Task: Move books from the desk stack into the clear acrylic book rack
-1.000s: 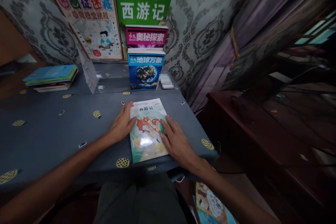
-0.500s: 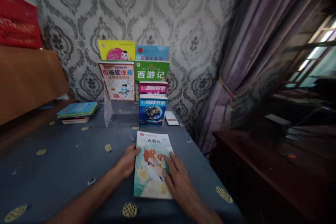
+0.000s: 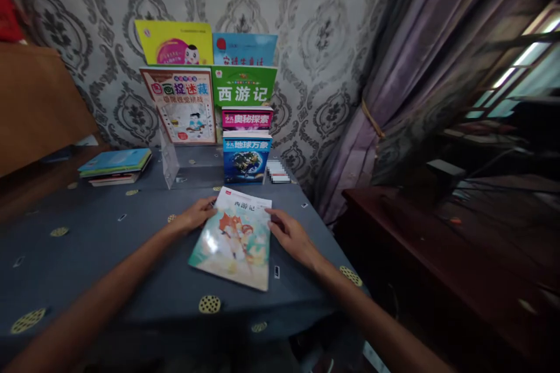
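Observation:
A paperback of Journey to the West [image 3: 231,242], its cover showing a title and a painted figure, lies on the blue-grey tablecloth [image 3: 87,256], turned clockwise. My left hand [image 3: 195,214] grips its upper left edge with the fingertips. My right hand [image 3: 292,237] holds the right edge, with the fingers reaching just onto the cover. Directly behind the paperback stands a blue book with an Earth cover [image 3: 245,158].
Several books stand in a display against the patterned wallpaper [image 3: 326,35]. A clear acrylic stand [image 3: 169,158] and a low stack of books [image 3: 114,166] sit left on the table. A dark wooden cabinet [image 3: 415,245] and a purple curtain [image 3: 406,70] lie to the right.
The view has tilted up and shows more wall. The paperback has turned clockwise on the table, and both hands have moved with its edges.

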Demonstrator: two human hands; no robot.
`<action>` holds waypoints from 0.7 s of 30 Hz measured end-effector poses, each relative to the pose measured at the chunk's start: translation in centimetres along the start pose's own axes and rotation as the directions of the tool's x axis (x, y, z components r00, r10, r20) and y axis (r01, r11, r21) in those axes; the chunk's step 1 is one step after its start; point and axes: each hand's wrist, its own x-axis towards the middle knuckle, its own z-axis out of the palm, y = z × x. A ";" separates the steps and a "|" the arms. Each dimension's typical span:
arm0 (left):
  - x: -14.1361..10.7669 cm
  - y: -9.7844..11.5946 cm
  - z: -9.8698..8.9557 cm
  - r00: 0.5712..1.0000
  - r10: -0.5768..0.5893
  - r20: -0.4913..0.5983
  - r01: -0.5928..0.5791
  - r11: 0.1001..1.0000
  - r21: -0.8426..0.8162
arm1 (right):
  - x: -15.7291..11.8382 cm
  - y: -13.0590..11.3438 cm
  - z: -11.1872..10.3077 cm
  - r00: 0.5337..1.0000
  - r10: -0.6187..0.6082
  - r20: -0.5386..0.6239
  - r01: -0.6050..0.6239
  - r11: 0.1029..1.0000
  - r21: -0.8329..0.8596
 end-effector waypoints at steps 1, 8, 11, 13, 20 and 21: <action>0.4 0.4 -1.0 1.000 -0.010 0.008 0.009 0.998 0.069 | 0.3 0.2 -0.1 1.000 0.029 0.006 -0.030 0.997 0.073; 0.6 4.7 -0.9 0.984 0.177 -0.034 -0.040 0.395 0.918 | 3.4 1.6 0.1 0.984 0.176 0.028 -0.176 0.929 0.327; -0.3 5.7 4.2 0.977 0.210 0.044 -0.095 0.241 0.966 | 4.4 1.6 0.7 0.989 0.146 0.005 -0.140 0.938 0.317; -1.0 5.9 7.3 0.969 0.222 0.111 -0.145 0.145 0.979 | 4.6 1.3 1.2 0.995 0.099 -0.016 -0.090 0.953 0.289; -1.9 5.1 10.4 0.948 0.278 0.156 -0.163 0.004 0.987 | 3.4 0.0 1.5 0.999 -0.048 -0.010 0.050 0.976 0.211; -1.9 5.0 10.4 0.949 0.276 0.152 -0.157 -0.002 0.988 | 3.3 -0.1 1.4 0.998 -0.057 -0.005 0.057 0.977 0.204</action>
